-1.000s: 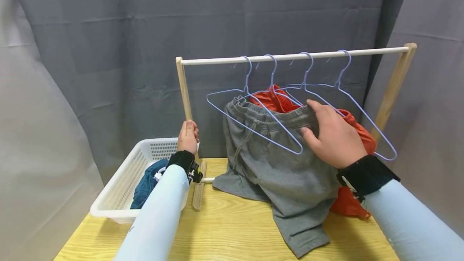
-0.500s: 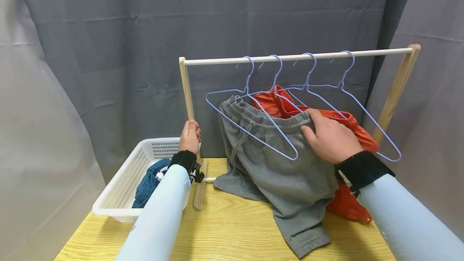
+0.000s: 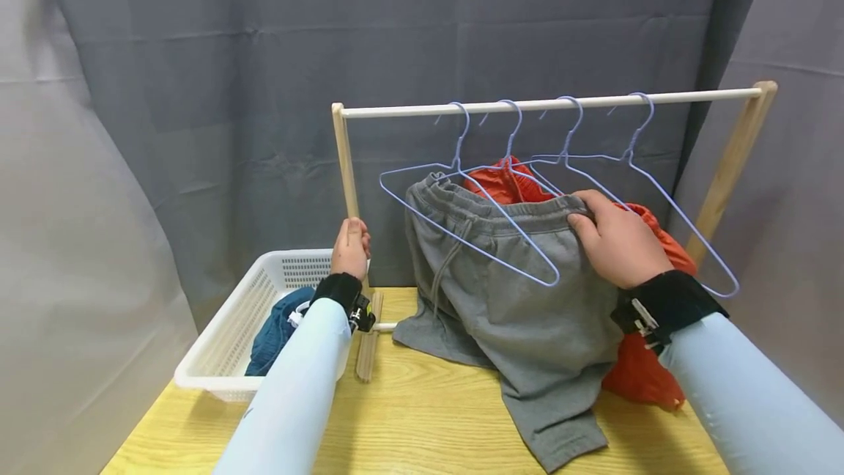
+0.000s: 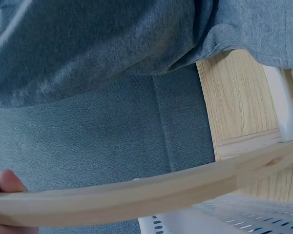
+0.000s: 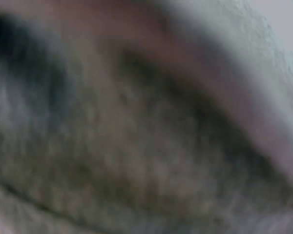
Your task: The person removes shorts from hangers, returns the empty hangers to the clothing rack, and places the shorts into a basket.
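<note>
**Right Hand Holds Grey Shorts at Hanging Rack**

A person's right hand pinches the right end of the waistband of a pair of grey shorts, thumb in front, at a wooden rack. The left hand, fingers wrapped around it, grips the rack's left post; the left wrist view shows fingertips on the wood.

The shorts stand propped below the rail, one leg spread on the wood-grain counter. The frame of the nearest hanger crosses in front of them; whether any hanger passes inside the waistband cannot be told. Four lavender hangers hook over the rail in all.

Behind the shorts, a red garment reaches down to the counter. Left of the rack, a white perforated basket holds a blue garment. A grey drape forms the backdrop. The right wrist view is blurred.
</note>
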Demonstrator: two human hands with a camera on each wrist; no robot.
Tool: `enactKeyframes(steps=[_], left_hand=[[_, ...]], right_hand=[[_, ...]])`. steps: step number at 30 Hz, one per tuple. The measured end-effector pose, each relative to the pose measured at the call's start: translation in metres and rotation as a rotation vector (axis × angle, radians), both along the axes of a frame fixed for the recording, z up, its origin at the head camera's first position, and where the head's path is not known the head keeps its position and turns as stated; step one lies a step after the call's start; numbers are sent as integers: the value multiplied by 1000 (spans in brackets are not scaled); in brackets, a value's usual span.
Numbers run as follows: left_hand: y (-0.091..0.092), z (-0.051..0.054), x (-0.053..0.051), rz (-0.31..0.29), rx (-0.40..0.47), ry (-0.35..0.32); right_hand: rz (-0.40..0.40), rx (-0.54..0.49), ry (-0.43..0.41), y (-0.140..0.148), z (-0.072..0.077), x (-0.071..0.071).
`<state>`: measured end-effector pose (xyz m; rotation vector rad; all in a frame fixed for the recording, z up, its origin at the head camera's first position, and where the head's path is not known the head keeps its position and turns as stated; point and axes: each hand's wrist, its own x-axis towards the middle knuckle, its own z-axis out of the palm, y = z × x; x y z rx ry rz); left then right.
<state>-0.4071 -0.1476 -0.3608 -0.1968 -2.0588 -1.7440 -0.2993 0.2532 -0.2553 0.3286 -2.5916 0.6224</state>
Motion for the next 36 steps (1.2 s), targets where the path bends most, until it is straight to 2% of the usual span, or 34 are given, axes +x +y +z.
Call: enactKeyframes(steps=[8, 13, 24, 36], left_hand=[[1, 4, 4, -6, -16, -10], [2, 5, 4, -11, -10, -10], [0, 3, 1, 10, -27, -3], [1, 4, 3, 3, -19, -1]], right_hand=[[-50, -65, 126, 11, 2, 1], [-83, -87, 161, 17, 6, 5], [-95, -104, 107, 25, 10, 24], [-73, -58, 99, 31, -6, 36]])
